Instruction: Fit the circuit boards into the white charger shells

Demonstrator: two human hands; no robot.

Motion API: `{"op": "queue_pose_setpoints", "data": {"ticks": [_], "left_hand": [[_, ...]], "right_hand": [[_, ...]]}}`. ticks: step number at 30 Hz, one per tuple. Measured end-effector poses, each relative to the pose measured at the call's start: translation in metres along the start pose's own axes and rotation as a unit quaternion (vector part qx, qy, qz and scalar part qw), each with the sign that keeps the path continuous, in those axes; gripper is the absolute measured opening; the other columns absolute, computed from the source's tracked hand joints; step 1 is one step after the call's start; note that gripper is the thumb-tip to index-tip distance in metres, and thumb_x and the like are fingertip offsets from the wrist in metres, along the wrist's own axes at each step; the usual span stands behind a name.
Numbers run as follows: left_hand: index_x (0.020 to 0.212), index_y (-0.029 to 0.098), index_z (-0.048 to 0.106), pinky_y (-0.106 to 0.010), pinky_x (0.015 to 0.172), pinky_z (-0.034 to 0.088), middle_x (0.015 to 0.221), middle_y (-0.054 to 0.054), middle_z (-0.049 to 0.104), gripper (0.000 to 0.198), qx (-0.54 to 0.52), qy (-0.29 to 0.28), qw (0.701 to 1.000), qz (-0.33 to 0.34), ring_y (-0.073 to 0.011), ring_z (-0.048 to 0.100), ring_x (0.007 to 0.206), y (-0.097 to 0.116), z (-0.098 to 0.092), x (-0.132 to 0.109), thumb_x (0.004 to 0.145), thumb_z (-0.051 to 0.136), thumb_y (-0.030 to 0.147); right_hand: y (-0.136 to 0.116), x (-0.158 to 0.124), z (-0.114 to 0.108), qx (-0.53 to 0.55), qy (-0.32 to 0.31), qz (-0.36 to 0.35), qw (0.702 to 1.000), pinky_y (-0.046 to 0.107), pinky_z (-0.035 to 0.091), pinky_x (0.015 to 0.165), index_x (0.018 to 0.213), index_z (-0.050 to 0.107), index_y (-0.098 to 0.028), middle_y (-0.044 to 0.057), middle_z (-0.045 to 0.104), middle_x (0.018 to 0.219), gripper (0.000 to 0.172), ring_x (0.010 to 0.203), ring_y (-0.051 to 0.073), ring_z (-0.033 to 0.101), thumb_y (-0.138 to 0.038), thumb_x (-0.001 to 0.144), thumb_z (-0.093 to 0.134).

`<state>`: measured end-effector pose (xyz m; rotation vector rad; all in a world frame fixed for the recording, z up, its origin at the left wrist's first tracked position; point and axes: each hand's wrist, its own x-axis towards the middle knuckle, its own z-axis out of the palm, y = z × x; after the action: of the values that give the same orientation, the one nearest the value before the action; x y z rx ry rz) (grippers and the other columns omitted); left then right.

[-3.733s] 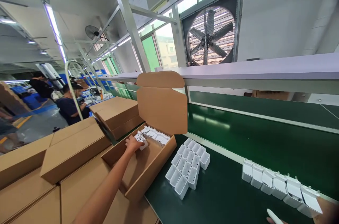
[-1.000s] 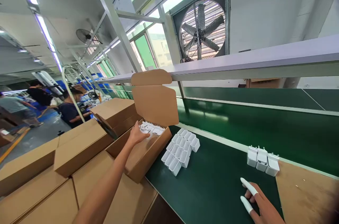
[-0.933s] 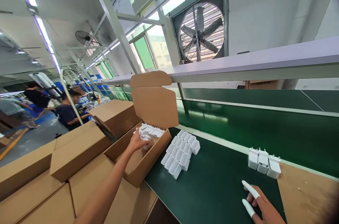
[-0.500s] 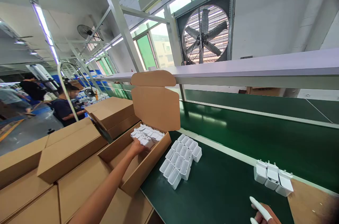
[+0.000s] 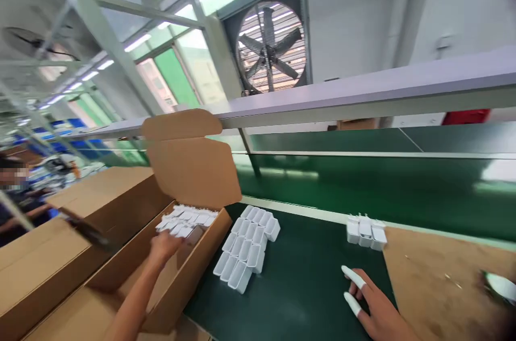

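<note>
My left hand [image 5: 164,247] reaches into an open cardboard box [image 5: 179,282], at the near edge of a group of small white plastic cases [image 5: 187,218] packed at its far end. Its fingers are blurred and partly hidden, so I cannot tell if they grip a case. Over the green table, my right hand [image 5: 368,295] is open, with white finger covers on the thumb and index finger, which are spread apart. Beyond it stand a few white cases with small prongs on top [image 5: 365,232]. Between my hands, several open white plastic housings [image 5: 246,247] sit in tight rows.
Closed cardboard boxes [image 5: 108,190] are stacked to the left. The box lid [image 5: 193,169] stands upright against the shelf [image 5: 322,99]. A brown board [image 5: 435,271] lies at the right, with a round white-topped object [image 5: 500,286] on it. A person [image 5: 20,201] is at far left.
My view has turned to the right, so things appear further left. More of my right hand shows, its fingers spread. My left hand remains in the box by the white cases.
</note>
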<state>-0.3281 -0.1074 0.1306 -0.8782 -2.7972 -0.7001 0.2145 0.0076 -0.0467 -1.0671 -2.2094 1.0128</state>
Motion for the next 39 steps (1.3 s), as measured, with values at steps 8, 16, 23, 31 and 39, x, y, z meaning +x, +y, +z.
{"op": "queue_pose_setpoints", "data": {"ticks": [8, 16, 23, 31, 39], "left_hand": [[0.108, 0.042, 0.067, -0.051, 0.099, 0.061, 0.106, 0.009, 0.078, 0.049, -0.257, -0.127, 0.936, 0.203, -0.0315, 0.073, 0.107, 0.118, -0.012, -0.048, 0.068, 0.069, 0.071], [0.158, 0.025, 0.037, -0.046, 0.110, 0.048, 0.162, -0.015, 0.042, 0.095, -0.059, -0.401, 0.750, 0.523, -0.0354, 0.047, 0.144, 0.313, 0.093, -0.195, 0.075, 0.076, 0.050], [0.139, 0.022, 0.058, -0.057, 0.099, 0.050, 0.138, -0.022, 0.058, 0.080, 0.037, -0.349, 0.769, 0.534, -0.0449, 0.051, 0.132, 0.398, 0.135, -0.251, 0.071, 0.076, 0.061], [0.134, 0.027, 0.060, -0.054, 0.109, 0.043, 0.155, -0.016, 0.045, 0.071, 0.058, -0.353, 0.757, 0.547, -0.0412, 0.040, 0.145, 0.380, 0.137, -0.245, 0.066, 0.078, 0.038], [0.162, 0.016, 0.018, -0.056, 0.113, 0.037, 0.150, -0.028, 0.048, 0.121, -0.072, -0.346, 0.837, 0.417, -0.0469, 0.047, 0.138, 0.353, 0.147, -0.246, 0.064, 0.079, 0.053]], "right_hand": [[-0.043, -0.002, -0.009, -0.040, 0.025, -0.070, 0.996, 0.034, 0.057, 0.081, 0.146, 0.047, -0.020, 0.008, 0.061, 0.108, 0.053, 0.084, 0.019, 0.059, -0.016, 0.094, 0.051], [-0.041, -0.006, -0.011, -0.055, 0.019, -0.077, 0.995, 0.035, 0.056, 0.082, 0.138, 0.052, -0.019, 0.007, 0.060, 0.108, 0.048, 0.085, 0.020, 0.060, -0.016, 0.091, 0.059], [-0.036, -0.006, -0.008, -0.071, 0.027, -0.083, 0.994, 0.035, 0.057, 0.083, 0.143, 0.049, -0.019, 0.007, 0.062, 0.110, 0.056, 0.088, 0.021, 0.062, -0.018, 0.089, 0.063], [-0.038, -0.008, -0.013, -0.063, 0.018, -0.097, 0.993, 0.038, 0.057, 0.085, 0.144, 0.050, -0.017, 0.009, 0.061, 0.109, 0.055, 0.090, 0.023, 0.061, -0.018, 0.090, 0.062], [-0.040, -0.006, -0.014, -0.043, 0.014, -0.086, 0.995, 0.040, 0.058, 0.086, 0.136, 0.055, -0.016, 0.009, 0.060, 0.108, 0.048, 0.090, 0.023, 0.061, -0.014, 0.089, 0.061]]}}
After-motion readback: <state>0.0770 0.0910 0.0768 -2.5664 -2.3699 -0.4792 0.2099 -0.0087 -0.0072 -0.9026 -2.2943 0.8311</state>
